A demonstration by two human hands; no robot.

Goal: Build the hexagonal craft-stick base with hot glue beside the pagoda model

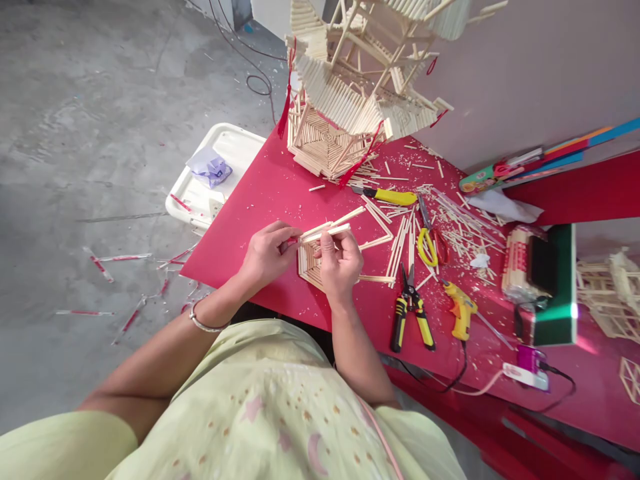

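My left hand (270,252) is closed in a pinch at the left end of some thin wooden sticks (316,231). The same sticks are held near their right end by my right hand (342,265), with thumb and fingers curled round them. Just below lies a panel of nested wooden sticks (309,268), partly covered by my right hand; whether the held sticks touch it I cannot tell. Angled stick frames (377,241) reach out to the right. Behind my hands stands a tiered pavilion model (345,93) made of sticks, hung with red tassels.
On the red table (250,233) lie a yellow cutter knife (393,196), scissors (427,247), pliers (414,310), a glue gun (460,310) with its cord, and scattered sticks (460,223). A white lid (197,190) is left of the table; red-and-white wrappers (133,317) litter the floor.
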